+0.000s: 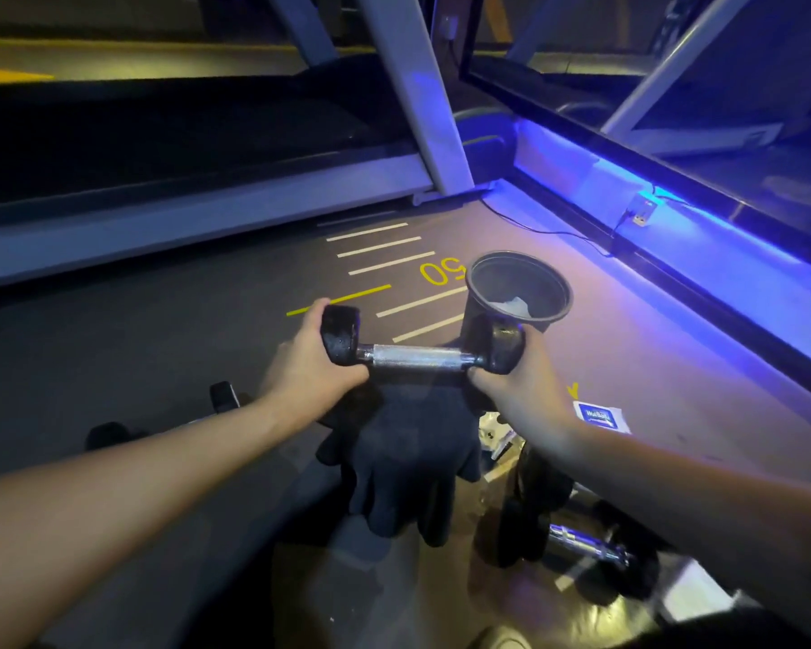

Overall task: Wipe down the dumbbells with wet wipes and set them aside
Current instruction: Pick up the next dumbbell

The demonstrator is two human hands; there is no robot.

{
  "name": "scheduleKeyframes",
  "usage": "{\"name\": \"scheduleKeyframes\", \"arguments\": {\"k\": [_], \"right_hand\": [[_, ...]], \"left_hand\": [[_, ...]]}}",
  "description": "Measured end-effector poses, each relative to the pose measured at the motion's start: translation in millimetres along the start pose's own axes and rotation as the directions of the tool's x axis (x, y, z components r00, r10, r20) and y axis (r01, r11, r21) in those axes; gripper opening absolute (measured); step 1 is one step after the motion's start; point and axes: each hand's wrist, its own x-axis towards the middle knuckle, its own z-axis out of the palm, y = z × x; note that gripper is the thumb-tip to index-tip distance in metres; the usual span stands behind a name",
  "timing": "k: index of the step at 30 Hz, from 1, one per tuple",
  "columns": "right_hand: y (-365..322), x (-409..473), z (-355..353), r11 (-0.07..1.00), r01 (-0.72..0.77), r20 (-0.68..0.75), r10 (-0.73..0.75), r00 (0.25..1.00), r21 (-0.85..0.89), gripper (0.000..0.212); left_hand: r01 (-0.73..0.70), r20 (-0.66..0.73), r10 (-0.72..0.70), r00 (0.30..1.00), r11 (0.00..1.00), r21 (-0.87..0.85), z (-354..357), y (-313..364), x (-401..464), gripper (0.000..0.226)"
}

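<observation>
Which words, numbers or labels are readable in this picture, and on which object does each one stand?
"50", yellow, painted on the floor beside the white lines, seen upside down from here.
Blue print on the small white sachet lying on the floor: too blurred to read.
No readable marking shows on the held dumbbell or the black bucket.

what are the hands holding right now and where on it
One dumbbell, held level between both hands. The left hand grips its left head and the right hand grips its right head. The knurled metal handle between them is bare.
</observation>
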Motion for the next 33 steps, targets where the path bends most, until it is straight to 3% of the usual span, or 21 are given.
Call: {"name": "scheduleKeyframes", "arguments": {"k": [9, 13, 16, 19, 23, 29, 31, 33], "right_hand": [[1.3, 2.2, -11.2, 0.999, -0.005, 0.140, 0.000, 0.990, 0.037, 0.092], [-2.8, -5.6, -22.5, 0.995, 0.007, 0.173, -0.024, 0.985, 0.102, 0.075], [-19.1, -10.9, -34.5, 0.988, 0.061, 0.141, -0.081, 0.987, 0.138, 0.060], [-35.6, -9.2, -46.8, 0.966, 0.255, 0.059, -0.256, 0.965, 0.035, 0.074], [-54.2, -11.5, -41.2, 0.900, 0.435, 0.140, -0.427, 0.893, -0.035, 0.068], [-62.7, -13.7, 10.7, 0.904, 0.414, 0.433, -0.333, 0.837, -0.104, 0.048], [-64.5, -11.6, 21.2, 0.898, 0.424, 0.457, -0.331, 0.826, -0.117, 0.029], [-68.2, -8.9, 26.9, 0.898, 0.427, 0.453, -0.337, 0.825, -0.110, 0.025]], "left_hand": [[-0.124, 0.149, 0.110, 0.983, 0.988, 0.088, -13.3, -19.1, 0.2, 0.107], [-0.214, 0.227, 0.184, 0.956, 0.970, 0.117, -19.0, -22.8, -0.7, 0.103], [-0.253, 0.324, 0.192, 0.926, 0.955, 0.155, -25.5, -23.7, 1.8, 0.117], [-0.283, 0.367, 0.196, 0.909, 0.938, 0.201, -31.5, -25.3, 3.4, 0.121], [-0.316, 0.389, 0.201, 0.899, 0.913, 0.259, -33.7, -26.7, 2.5, 0.119], [-0.346, 0.402, 0.232, 0.886, 0.907, 0.239, -33.6, -28.4, 6.8, 0.117], [-0.347, 0.405, 0.228, 0.885, 0.904, 0.249, -34.5, -29.9, 7.6, 0.117], [-0.351, 0.404, 0.232, 0.885, 0.903, 0.249, -34.7, -31.9, 8.4, 0.117]]}}
